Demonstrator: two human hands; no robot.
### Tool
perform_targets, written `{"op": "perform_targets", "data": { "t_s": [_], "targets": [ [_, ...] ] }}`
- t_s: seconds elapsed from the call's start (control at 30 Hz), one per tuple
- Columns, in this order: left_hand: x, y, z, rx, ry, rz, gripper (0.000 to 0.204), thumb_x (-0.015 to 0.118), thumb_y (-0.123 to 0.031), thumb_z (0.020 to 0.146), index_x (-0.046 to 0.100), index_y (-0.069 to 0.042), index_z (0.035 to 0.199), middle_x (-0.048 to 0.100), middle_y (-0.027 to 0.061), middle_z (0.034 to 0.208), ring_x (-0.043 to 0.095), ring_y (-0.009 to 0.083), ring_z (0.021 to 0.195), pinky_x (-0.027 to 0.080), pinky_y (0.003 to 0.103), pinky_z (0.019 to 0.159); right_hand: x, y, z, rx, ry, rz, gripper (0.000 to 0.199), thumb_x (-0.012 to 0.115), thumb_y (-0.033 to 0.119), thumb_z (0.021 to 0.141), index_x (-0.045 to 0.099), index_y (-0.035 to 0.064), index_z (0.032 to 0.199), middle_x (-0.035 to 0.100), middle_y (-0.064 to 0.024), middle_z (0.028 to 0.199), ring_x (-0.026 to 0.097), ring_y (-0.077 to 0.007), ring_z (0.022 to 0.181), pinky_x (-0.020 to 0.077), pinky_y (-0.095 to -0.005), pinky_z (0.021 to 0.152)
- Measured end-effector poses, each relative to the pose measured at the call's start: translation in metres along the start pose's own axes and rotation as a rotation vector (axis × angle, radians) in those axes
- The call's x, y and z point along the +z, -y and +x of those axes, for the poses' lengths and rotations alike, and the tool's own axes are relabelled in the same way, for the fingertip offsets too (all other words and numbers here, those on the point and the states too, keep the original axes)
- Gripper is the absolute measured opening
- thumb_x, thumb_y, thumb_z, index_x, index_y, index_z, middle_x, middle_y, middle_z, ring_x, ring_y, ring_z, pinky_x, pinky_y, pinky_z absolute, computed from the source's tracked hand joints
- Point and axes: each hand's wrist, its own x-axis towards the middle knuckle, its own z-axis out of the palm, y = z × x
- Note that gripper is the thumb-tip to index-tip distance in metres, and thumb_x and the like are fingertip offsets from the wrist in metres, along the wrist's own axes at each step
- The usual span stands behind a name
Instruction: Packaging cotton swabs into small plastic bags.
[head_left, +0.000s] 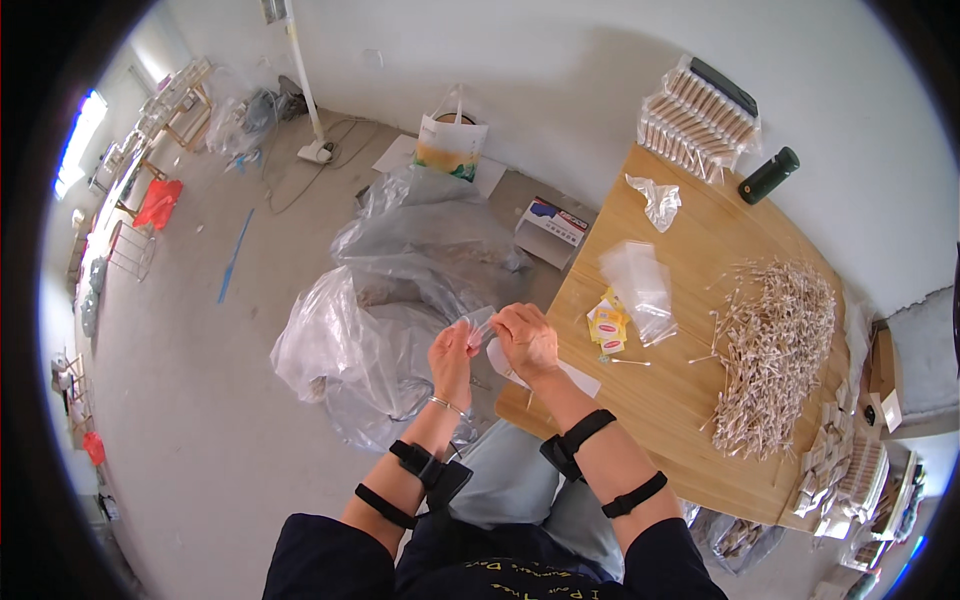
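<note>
A small, clear, thin plastic bag (480, 321) is held between the 2 hands, just beyond the left edge of the light-brown wooden tabletop (665, 430). By the left hand (452, 357) its left side is pinched, with the fingers closed together; by the right hand (527, 340) its right side is pinched between curled fingers. Whether something lies inside the bag cannot be told.

The bag is judged to be very light, soft and slippery, and easily creased; it is probably best taken by the 2 edges of its mouth, with dry fingertips and little force.

On the tabletop, to the right of the hands, a pile of flat, clear plastic bags (645, 300) is seen, with yellow-and-white paper cards (607, 324) beside it. Farther right, a large loose heap of thin, white-tipped cotton swabs (770, 370) is spread.
</note>
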Motion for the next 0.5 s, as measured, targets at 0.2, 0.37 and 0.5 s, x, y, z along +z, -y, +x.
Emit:
{"op": "perform_targets", "data": {
  "t_s": [0.2,0.37,0.5],
  "targets": [
    [0.008,0.015,-0.011,-0.100,-0.101,0.169,0.022,0.060,-0.024,0.095,0.060,-0.004,0.104,0.062,0.0008,0.089,0.058,0.0069,0.076,0.047,0.022,0.065,-0.013,-0.022,-0.004,0.006,0.176,0.000,0.003,0.068,0.014,0.075,0.067,0.0134,0.078,0.066,0.0003,0.081,0.061,-0.0223,0.085,0.0483,-0.0365,0.079],
    [0.017,0.026,-0.030,-0.026,-0.204,0.197,0.021,0.059,-0.022,0.096,0.059,-0.002,0.102,0.061,0.0005,0.086,0.058,0.0089,0.074,0.049,0.023,0.067,-0.029,-0.025,-0.003,-0.033,0.288,0.009,0.004,0.068,0.011,0.075,0.071,0.0108,0.078,0.068,-0.0026,0.078,0.063,-0.0233,0.084,0.0491,-0.0384,0.079],
    [0.015,0.025,-0.016,-0.023,-0.223,0.137,0.022,0.059,-0.022,0.096,0.059,-0.001,0.102,0.061,0.0007,0.085,0.059,0.0096,0.075,0.050,0.024,0.068,-0.020,-0.021,-0.001,-0.070,0.284,-0.021,0.004,0.067,0.011,0.076,0.069,0.0105,0.080,0.069,-0.0029,0.081,0.063,-0.0238,0.086,0.0488,-0.0388,0.079]
  ]
}}
